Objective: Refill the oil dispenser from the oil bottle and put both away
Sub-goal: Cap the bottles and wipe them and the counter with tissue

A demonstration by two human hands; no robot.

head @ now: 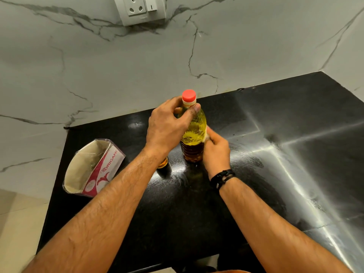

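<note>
A clear oil bottle (194, 133) with yellow oil and a red cap stands upright on the black counter (256, 174). My left hand (169, 125) grips its neck just below the cap. My right hand (215, 148) pinches a small white piece, perhaps tissue, against the bottle's right side. Under my left wrist a small amber part of the oil dispenser (163, 163) shows; the rest of it is hidden by my arm.
An opened Origami tissue box (94, 166) lies on the counter's left end. A marble wall with a socket plate (140, 8) rises behind. The counter stretches right into a corner, smeared with streaks. Its front edge runs below my arms.
</note>
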